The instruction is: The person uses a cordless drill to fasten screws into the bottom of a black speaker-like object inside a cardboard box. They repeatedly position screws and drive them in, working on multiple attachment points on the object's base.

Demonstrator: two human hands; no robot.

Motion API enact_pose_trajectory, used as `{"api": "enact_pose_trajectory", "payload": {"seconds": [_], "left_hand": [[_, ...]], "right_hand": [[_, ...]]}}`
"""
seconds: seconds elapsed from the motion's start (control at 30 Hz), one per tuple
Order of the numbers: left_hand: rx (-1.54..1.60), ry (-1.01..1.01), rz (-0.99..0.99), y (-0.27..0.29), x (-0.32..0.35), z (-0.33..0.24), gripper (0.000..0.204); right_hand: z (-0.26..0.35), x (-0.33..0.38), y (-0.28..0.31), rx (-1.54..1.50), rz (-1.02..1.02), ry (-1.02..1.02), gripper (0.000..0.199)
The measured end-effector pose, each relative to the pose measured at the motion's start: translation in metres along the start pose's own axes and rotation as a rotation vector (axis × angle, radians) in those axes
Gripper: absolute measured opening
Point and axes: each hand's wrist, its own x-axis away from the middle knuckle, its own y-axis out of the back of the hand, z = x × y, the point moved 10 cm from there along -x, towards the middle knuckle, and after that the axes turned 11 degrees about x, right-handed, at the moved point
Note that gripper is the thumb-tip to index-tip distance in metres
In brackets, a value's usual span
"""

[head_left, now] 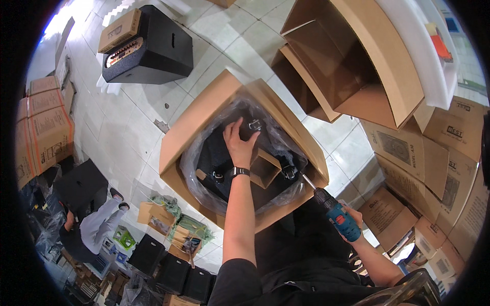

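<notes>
A large open cardboard box (204,106), lined with a clear plastic bag (193,148), stands in front of me. Inside it lies a black, rough-surfaced cabinet with shiny metal fittings on top. My left hand (239,146), wearing a dark wristband, reaches into the box with thumb and fingers apart. It is beside a small metal fitting (254,125) and appears to touch the black surface. A small open carton (265,168) and another metal fitting (289,172) are to its right. My right hand (353,218) grips a teal cordless drill (336,214), whose long bit points at the box's right corner.
Big empty cartons (352,56) stand at the upper right, with printed cartons (408,153) stacked below. A black speaker cabinet (168,51) sits on the tiled floor at the upper left. Another person (97,224) crouches at the lower left near black speakers (171,273).
</notes>
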Motion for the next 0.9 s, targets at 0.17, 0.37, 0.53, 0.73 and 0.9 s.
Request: {"api": "enact_pose_trajectory", "payload": {"seconds": [0.17,0.37,0.53,0.73,0.9], "left_hand": [[0.023,0.199,0.086,0.010,0.006,0.026,0.093],[-0.069,0.080,0.115,0.006,0.002,0.016,0.084],[-0.110,0.058,0.125,0.005,0.001,0.015,0.069],[-0.095,0.049,0.135,0.003,-0.002,0.017,0.064],[-0.027,0.109,0.134,0.008,-0.005,0.012,0.060]], "right_hand": [[-0.019,0.007,0.001,-0.105,0.009,-0.069,0.030],[-0.024,0.007,-0.001,-0.237,0.000,-0.143,0.032],[-0.013,0.006,0.000,-0.092,0.044,-0.004,0.033],[-0.012,0.005,-0.001,0.008,0.071,0.020,0.041],[0.005,-0.023,-0.010,-0.007,0.088,0.079,0.035]]}}
